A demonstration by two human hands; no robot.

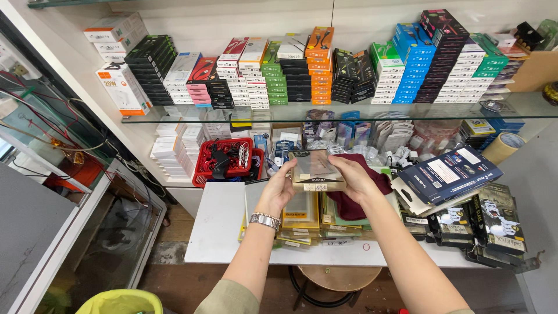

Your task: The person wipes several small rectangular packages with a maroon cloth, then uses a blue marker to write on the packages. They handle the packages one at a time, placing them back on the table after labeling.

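- A small flat retail box (315,171) w/ clear window front and tan lower edge is held up between both hands, above the white table (218,227), approx. centre of view.
- Left hand (280,189): fingers are curled round the box's left side, thumb on the front edge; box is grasped. A metal wristwatch (265,220) is worn on that wrist.
- Right hand (356,177): fingers are wrapped on the box's right side and back, grasping it too.
- A dark maroon cloth (381,181) is seen just behind and under the right hand; whether it's touched can't be told.
- Directly below the box, a stack of flat yellow-edged packages (301,216) is laid on the table, more flat packs spread beside it.
- To the right, dark blue boxes (450,174) are piled tilted on top of black packs w/ white graphics (494,224), near the table's right end.
- To the left of the hands, a red plastic basket (203,168) filled w/ cables is set at the back of the table.
- A glass shelf (174,116) above is loaded w/ stacked small boxes in black, white, green, orange, blue.
- A roll of brown tape (503,147) is placed at the far right, under the shelf.
- A round wooden stool (337,278) is tucked under the table; a yellow-green bin (122,302) is seen at bottom left.
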